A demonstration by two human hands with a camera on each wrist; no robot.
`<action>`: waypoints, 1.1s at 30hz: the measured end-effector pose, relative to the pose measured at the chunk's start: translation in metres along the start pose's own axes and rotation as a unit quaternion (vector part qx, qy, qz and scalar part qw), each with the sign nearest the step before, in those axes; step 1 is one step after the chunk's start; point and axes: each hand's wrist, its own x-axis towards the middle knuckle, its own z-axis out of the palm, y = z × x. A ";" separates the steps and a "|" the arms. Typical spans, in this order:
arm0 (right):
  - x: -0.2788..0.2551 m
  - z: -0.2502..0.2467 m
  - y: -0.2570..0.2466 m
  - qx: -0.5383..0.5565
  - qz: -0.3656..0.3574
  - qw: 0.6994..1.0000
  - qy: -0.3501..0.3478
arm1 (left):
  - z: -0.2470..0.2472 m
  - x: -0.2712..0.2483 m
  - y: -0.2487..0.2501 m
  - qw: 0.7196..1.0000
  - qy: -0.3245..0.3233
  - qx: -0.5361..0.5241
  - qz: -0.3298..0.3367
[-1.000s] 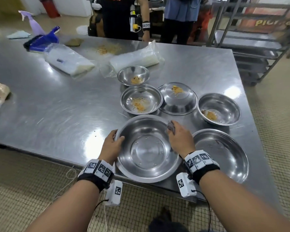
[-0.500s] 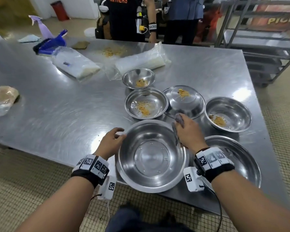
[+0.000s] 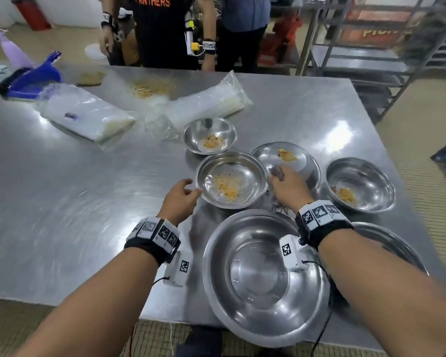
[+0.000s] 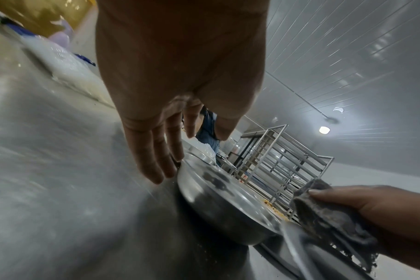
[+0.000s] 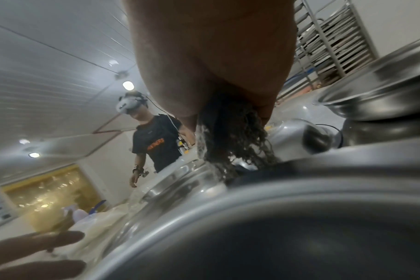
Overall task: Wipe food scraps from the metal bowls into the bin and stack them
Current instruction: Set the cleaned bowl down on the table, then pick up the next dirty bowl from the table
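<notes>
Left hand (image 3: 179,199) at the near-left rim of the mid-size scrap bowl (image 3: 231,179) on the steel counter (image 3: 88,191), grip spread, fingers (image 4: 156,151) relaxed and just touching the rim, nothing held. Right hand (image 3: 287,189) at the same bowl's right rim, grip pinched on a frayed grey cloth (image 4: 329,217), between that bowl and the overturned bowl (image 3: 286,161) with scraps on top. Nearer the counter edge, a large empty bowl (image 3: 263,279) under the right wrist; farther out, a small bowl (image 3: 208,135) and a right-hand bowl (image 3: 361,185), both with yellow scraps inside.
</notes>
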 end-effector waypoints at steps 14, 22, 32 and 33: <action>0.031 0.034 -0.014 -0.005 0.107 0.994 0.005 | 0.011 0.056 -0.019 0.987 -0.097 -0.117 -0.055; 0.022 0.017 -0.013 0.024 0.118 0.991 0.058 | 0.009 0.039 0.001 0.983 -0.116 -0.142 -0.005; -0.011 -0.016 -0.013 0.109 0.020 0.963 0.244 | 0.010 0.037 0.057 0.968 -0.109 -0.157 0.165; -0.018 -0.020 -0.010 0.118 0.021 0.959 0.258 | 0.013 0.035 0.062 0.966 -0.112 -0.154 0.175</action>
